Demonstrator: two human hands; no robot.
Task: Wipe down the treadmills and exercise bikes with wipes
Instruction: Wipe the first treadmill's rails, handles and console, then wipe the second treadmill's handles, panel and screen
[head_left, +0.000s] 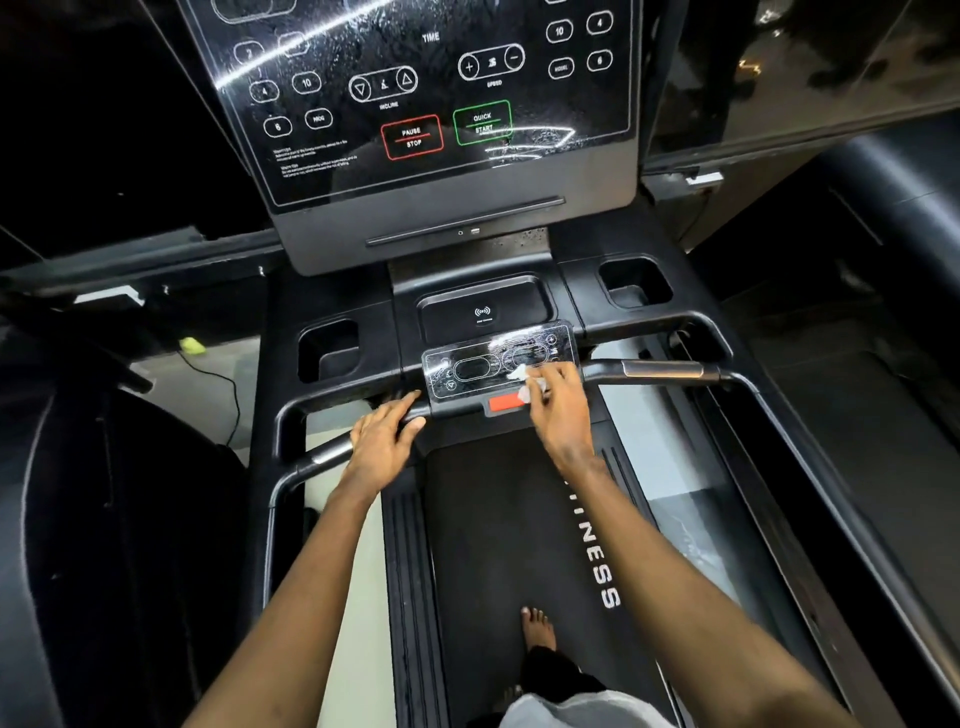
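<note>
I stand on a black treadmill's belt (509, 545). Its big glossy console (410, 104) rises ahead, streaked with wet smears. Lower down, on the front handlebar, sits a small glossy control panel (467, 369) with a red stop key (505, 402) under it. My right hand (558, 410) holds a white wipe (522, 375) and presses it on the right part of that small panel. My left hand (382, 441) rests on the handlebar (322, 454) just left of the panel, fingers laid over the bar.
Two cup recesses (328, 347) (635, 280) flank a phone tray (483, 312). The right grip bar (662, 370) runs out from the panel. Another treadmill (857, 415) stands at the right and dark equipment at the left. My bare foot (540, 631) is on the belt.
</note>
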